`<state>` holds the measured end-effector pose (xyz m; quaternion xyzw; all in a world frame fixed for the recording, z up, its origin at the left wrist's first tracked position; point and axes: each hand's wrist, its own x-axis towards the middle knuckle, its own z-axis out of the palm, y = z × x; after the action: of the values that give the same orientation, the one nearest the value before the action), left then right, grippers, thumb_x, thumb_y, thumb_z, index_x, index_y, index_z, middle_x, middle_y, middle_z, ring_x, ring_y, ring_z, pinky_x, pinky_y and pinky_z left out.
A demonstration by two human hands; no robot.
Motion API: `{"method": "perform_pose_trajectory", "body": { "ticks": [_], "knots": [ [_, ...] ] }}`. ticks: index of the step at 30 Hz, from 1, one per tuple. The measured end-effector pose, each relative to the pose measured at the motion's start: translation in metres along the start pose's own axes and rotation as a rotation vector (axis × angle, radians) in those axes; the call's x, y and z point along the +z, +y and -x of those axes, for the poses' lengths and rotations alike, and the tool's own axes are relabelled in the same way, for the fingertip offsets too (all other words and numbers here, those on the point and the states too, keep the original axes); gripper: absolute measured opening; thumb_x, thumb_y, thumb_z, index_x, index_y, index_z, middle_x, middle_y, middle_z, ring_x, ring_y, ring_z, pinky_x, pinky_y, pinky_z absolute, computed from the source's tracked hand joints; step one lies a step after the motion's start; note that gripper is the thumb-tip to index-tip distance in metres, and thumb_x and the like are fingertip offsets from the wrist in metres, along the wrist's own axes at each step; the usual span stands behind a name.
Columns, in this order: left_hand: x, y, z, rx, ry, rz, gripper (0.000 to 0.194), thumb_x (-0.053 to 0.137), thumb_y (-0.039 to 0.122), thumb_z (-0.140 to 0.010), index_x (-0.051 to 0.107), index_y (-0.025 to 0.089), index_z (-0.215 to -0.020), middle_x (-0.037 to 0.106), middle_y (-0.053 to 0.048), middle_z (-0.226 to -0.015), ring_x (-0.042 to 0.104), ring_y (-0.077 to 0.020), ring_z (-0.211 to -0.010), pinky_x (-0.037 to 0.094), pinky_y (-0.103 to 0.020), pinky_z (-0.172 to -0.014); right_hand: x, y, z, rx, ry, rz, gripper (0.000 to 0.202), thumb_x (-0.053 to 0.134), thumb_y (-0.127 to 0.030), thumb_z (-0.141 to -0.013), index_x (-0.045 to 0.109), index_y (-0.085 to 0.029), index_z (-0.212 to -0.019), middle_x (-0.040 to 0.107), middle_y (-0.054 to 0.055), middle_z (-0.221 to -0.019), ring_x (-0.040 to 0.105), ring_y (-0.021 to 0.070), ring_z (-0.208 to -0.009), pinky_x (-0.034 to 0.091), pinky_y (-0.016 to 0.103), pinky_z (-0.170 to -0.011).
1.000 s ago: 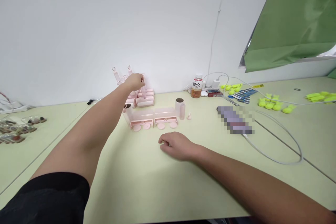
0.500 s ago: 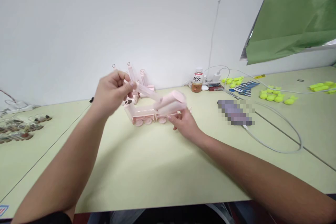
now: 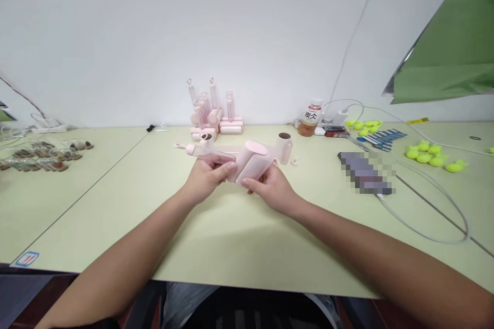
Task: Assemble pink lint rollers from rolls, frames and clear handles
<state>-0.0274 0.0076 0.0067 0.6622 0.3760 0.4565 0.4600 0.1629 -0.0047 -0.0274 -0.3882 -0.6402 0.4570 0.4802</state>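
My left hand point(image 3: 208, 177) is closed round the clear-walled pink handle of a lint roller point(image 3: 249, 157) held just above the table. A small loop shows at the handle's far left end. My right hand point(image 3: 276, 187) grips the roller's pale pink oval head, thumb on its near side. Some of my fingers are hidden behind the head. Close behind my hands, partly covered, stands a white roll with a dark core opening point(image 3: 284, 145). A second dark-cored roll point(image 3: 207, 139) shows behind the handle.
Several pink lint rollers point(image 3: 231, 123) stand at the wall. To the right are a brown drink bottle point(image 3: 310, 121), a phone point(image 3: 363, 172) on a white cable, yellow-green pieces point(image 3: 432, 154) and blue strips point(image 3: 384, 138). Bagged small items point(image 3: 42, 155) lie at the left.
My left hand has come down and closer to my right, and the handle now lies nearly level. The view has shifted, so the table things sit further right.
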Motion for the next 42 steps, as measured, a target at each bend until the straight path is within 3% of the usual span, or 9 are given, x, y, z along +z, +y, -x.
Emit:
{"method": "perform_pose_trajectory", "body": {
  "ticks": [6, 10, 13, 21, 30, 33, 37, 40, 42],
  "knots": [
    [-0.025, -0.002, -0.011, 0.031, 0.381, 0.24, 0.039, 0.077, 0.049, -0.07, 0.058, 0.016, -0.061, 0.049, 0.002, -0.046, 0.042, -0.0079, -0.043, 0.031, -0.021, -0.041, -0.027, -0.009, -0.01, -0.007, 0.061, 0.318, 0.049, 0.069, -0.049, -0.079, 0.057, -0.019, -0.116, 0.068, 0.008, -0.101, 0.064, 0.0219, -0.079, 0.053, 0.035, -0.061],
    [-0.04, 0.004, -0.015, 0.07, 0.525, 0.342, 0.036, 0.076, 0.046, -0.07, 0.056, 0.017, -0.064, 0.047, 0.004, -0.05, 0.043, -0.0072, -0.044, 0.03, -0.02, -0.04, -0.037, -0.007, -0.007, -0.109, -0.123, 0.827, 0.057, 0.072, -0.038, -0.078, 0.055, -0.02, -0.129, 0.063, 0.012, -0.124, 0.06, 0.03, -0.11, 0.048, 0.043, -0.089],
    [-0.039, 0.005, -0.016, 0.049, 0.534, 0.343, 0.037, 0.076, 0.046, -0.07, 0.053, 0.017, -0.064, 0.046, 0.005, -0.051, 0.043, -0.0069, -0.043, 0.03, -0.02, -0.039, -0.032, -0.003, -0.004, -0.084, -0.266, 1.016, 0.054, 0.068, -0.033, -0.082, 0.054, -0.018, -0.132, 0.061, 0.015, -0.126, 0.059, 0.0309, -0.112, 0.046, 0.042, -0.091],
    [-0.022, -0.001, -0.012, -0.001, 0.439, 0.278, 0.04, 0.077, 0.048, -0.07, 0.054, 0.017, -0.061, 0.048, 0.003, -0.047, 0.044, -0.0074, -0.042, 0.032, -0.021, -0.041, -0.026, 0.006, -0.01, -0.011, -0.258, 1.119, 0.046, 0.057, -0.035, -0.088, 0.056, -0.017, -0.13, 0.058, 0.015, -0.122, 0.061, 0.0283, -0.1, 0.046, 0.035, -0.077],
    [-0.01, -0.005, -0.007, -0.061, 0.356, 0.267, 0.042, 0.074, 0.048, -0.073, 0.055, 0.015, -0.055, 0.047, 0.002, -0.043, 0.042, -0.0067, -0.04, 0.031, -0.021, -0.041, -0.034, 0.01, -0.007, -0.068, -0.098, 1.018, 0.061, 0.06, -0.045, -0.087, 0.046, -0.02, -0.14, 0.053, 0.016, -0.133, 0.05, 0.0336, -0.122, 0.043, 0.047, -0.097],
    [0.005, -0.005, -0.002, -0.097, 0.266, 0.304, 0.042, 0.073, 0.051, -0.074, 0.057, 0.015, -0.058, 0.05, 0.001, -0.043, 0.045, -0.0075, -0.04, 0.035, -0.021, -0.041, -0.031, -0.004, 0.002, -0.143, -0.032, 0.748, 0.068, 0.062, -0.051, -0.085, 0.041, -0.021, -0.142, 0.054, 0.016, -0.134, 0.051, 0.0325, -0.12, 0.044, 0.05, -0.098],
    [0.028, -0.008, 0.01, -0.147, -0.016, 0.352, 0.04, 0.073, 0.054, -0.074, 0.065, 0.015, -0.079, 0.065, -0.005, -0.069, 0.06, -0.0134, -0.057, 0.048, -0.024, -0.048, -0.023, -0.012, 0.015, -0.058, -0.034, 0.149, 0.056, 0.059, -0.06, -0.084, 0.05, -0.02, -0.123, 0.065, 0.009, -0.106, 0.063, 0.023, -0.089, 0.054, 0.038, -0.073],
    [0.033, -0.015, 0.016, -0.133, -0.24, 0.199, 0.036, 0.075, 0.047, -0.074, 0.067, 0.018, -0.094, 0.067, -0.008, -0.093, 0.066, -0.0176, -0.075, 0.053, -0.026, -0.055, -0.028, -0.006, 0.02, 0.071, 0.112, -0.022, 0.048, 0.063, -0.061, -0.081, 0.053, -0.02, -0.104, 0.062, 0.002, -0.079, 0.057, 0.0165, -0.063, 0.05, 0.029, -0.052],
    [0.027, -0.022, 0.012, -0.122, -0.257, 0.115, 0.032, 0.073, 0.044, -0.076, 0.067, 0.018, -0.094, 0.066, -0.009, -0.098, 0.065, -0.0166, -0.075, 0.054, -0.026, -0.057, -0.036, -0.002, 0.02, 0.118, 0.201, -0.045, 0.046, 0.063, -0.061, -0.081, 0.053, -0.02, -0.1, 0.057, -0.001, -0.07, 0.052, 0.0142, -0.054, 0.046, 0.028, -0.045]
  ]
}}
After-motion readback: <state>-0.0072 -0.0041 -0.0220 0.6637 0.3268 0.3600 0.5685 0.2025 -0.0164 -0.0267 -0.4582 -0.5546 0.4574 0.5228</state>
